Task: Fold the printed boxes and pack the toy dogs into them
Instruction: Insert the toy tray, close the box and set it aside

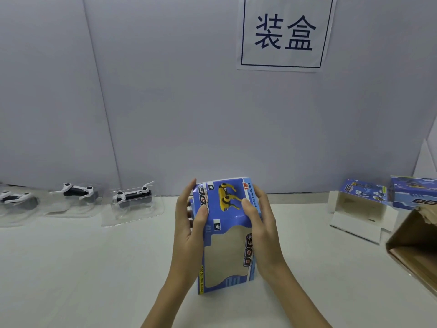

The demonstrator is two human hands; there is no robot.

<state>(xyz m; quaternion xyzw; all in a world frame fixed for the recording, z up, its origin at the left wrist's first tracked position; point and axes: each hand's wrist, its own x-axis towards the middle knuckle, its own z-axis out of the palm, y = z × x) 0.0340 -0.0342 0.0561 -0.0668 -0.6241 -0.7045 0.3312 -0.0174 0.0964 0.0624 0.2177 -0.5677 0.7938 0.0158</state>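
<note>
Readable text from my remote seat: 1 wall sign and the printing on the boxes.

I read "装盒" in dark blue inside a ruled frame on the white paper sign [285, 34] taped to the wall. The blue box [227, 233] held between the hands carries "DOG" twice, "TOP" in red, and "FUNNY MOVING DOG" along 2 edges. At the right, the opened box [361, 200] shows "DOG" too; the closed box [415, 196] beside it shows only partial letters.

A pale grey panel wall [165, 91] stands behind a white table [82, 268]. A paper sign [285, 33] with dark blue characters hangs on it.
</note>
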